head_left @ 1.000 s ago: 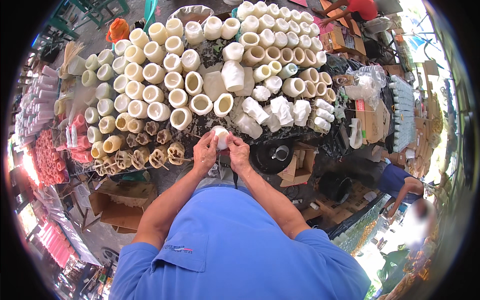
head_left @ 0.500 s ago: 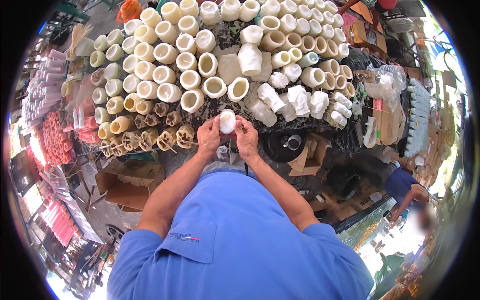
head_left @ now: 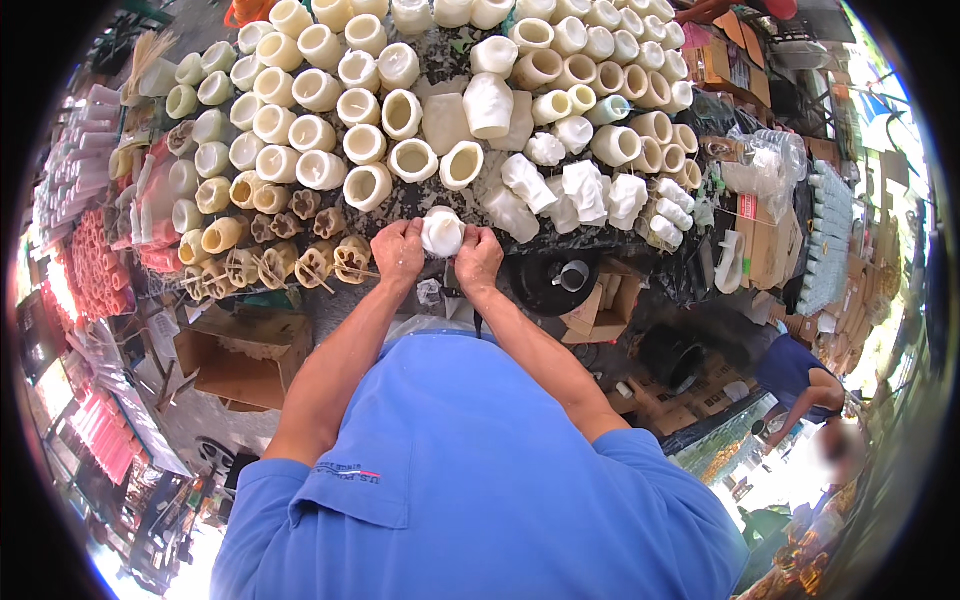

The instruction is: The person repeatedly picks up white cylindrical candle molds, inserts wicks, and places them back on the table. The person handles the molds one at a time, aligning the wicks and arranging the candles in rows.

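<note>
Between my hands, at the near edge of the table, is a small white wax candle (head_left: pixel 442 232) with a rounded top and a small nub in its middle. My left hand (head_left: pixel 400 250) pinches its left side, fingers curled. On the other side, the closed fingers of my right hand (head_left: pixel 478 262) grip it. Just beyond stand hollow cream wax cups (head_left: pixel 367 187), open ends up or tilted toward me. Lumpy white wax pieces (head_left: pixel 527 183) lie to the right of my hands.
Many more wax cups cover the dark table (head_left: pixel 445 70). Star-shaped brown moulds (head_left: pixel 353 258) with sticks line its near left edge. Below are cardboard boxes (head_left: pixel 235 365) and a black round tub (head_left: pixel 535 285) with a metal cup. Another person (head_left: pixel 800 380) bends at the far right.
The candle has tipped so that its top with the nub now faces up toward me. My hands have shifted slightly left, still on it, and the whole view has moved a little.
</note>
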Tool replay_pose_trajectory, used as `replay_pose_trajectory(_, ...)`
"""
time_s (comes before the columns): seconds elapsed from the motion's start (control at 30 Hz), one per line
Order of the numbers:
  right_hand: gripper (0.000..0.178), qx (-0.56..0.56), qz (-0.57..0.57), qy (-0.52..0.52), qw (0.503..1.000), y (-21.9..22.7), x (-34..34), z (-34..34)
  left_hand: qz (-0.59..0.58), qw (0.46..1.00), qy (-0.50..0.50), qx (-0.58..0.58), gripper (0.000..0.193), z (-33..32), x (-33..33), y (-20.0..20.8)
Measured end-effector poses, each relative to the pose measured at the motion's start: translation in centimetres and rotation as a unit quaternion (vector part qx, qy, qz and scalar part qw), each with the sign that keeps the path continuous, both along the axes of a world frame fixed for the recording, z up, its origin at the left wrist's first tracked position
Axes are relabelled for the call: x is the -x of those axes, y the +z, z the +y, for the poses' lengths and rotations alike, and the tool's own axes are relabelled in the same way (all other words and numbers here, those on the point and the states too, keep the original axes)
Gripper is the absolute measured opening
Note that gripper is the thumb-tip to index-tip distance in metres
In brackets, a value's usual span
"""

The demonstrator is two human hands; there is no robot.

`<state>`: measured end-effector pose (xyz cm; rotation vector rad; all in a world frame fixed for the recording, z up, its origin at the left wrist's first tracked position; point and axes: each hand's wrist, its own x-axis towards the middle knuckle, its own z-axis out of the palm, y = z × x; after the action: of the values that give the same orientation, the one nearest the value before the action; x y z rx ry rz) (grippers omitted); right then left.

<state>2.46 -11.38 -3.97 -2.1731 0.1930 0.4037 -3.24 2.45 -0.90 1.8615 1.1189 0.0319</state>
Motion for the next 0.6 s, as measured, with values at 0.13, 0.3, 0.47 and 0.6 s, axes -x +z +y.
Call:
replay_pose_trajectory(0.13,0.042,0.021,0.051,-0.015,0.998,-2.1,0.0,-0.8,0.071,0.995,-0.058,-0.048,0.035,1.0,-0.9,-1.3)
replay_pose_trajectory(0.3,0.036,0.066,0.032,0.036,0.997,-3.3,-0.6,-0.7,0.089,0.983,-0.105,-0.12,0.033,2.7,-2.4,-3.9)
replay_pose_trajectory(0.47,0.037,0.066,0.012,0.085,0.994,-0.8,-1.2,0.3,0.076,0.983,-0.156,-0.055,0.034,3.7,-3.0,-2.7)
replay_pose_trajectory(0.6,0.04,-0.119,0.029,0.065,0.99,3.5,0.0,0.3,0.008,0.994,-0.04,0.099,0.042,2.4,-1.4,0.6)
